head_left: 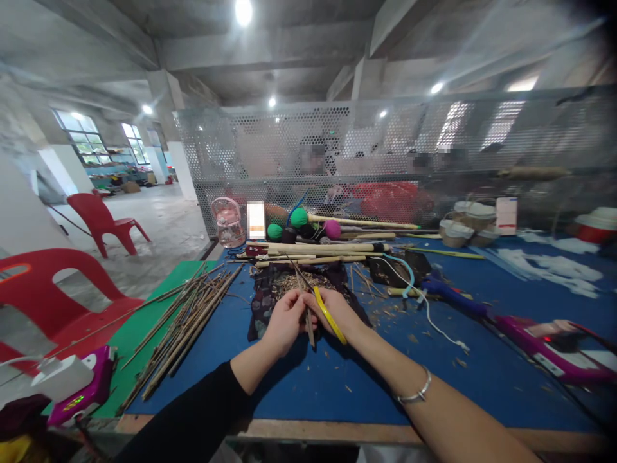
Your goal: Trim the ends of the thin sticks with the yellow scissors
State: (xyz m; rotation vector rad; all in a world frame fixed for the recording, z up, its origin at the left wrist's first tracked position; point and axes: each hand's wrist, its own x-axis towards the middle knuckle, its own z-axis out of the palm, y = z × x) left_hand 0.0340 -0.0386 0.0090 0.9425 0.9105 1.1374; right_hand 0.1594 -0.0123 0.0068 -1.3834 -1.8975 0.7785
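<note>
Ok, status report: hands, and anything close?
Left hand: pinching thin brown stick. Right hand: holding yellow-handled tool. Just beyond: pale chips on dark cloth.

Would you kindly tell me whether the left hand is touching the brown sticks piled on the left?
Apart: the head view shows blue tabletop between the left hand and the piled brown sticks.

The left forearm [197,411] and the right forearm [453,411] were extended forward and angled inward, the left one sleeved in black, the right one bared. The left hand [288,315] was curled into a pinch, thumb uppermost. The right hand [341,314] was folded into a grip, its thumb set close beside the left.
</note>
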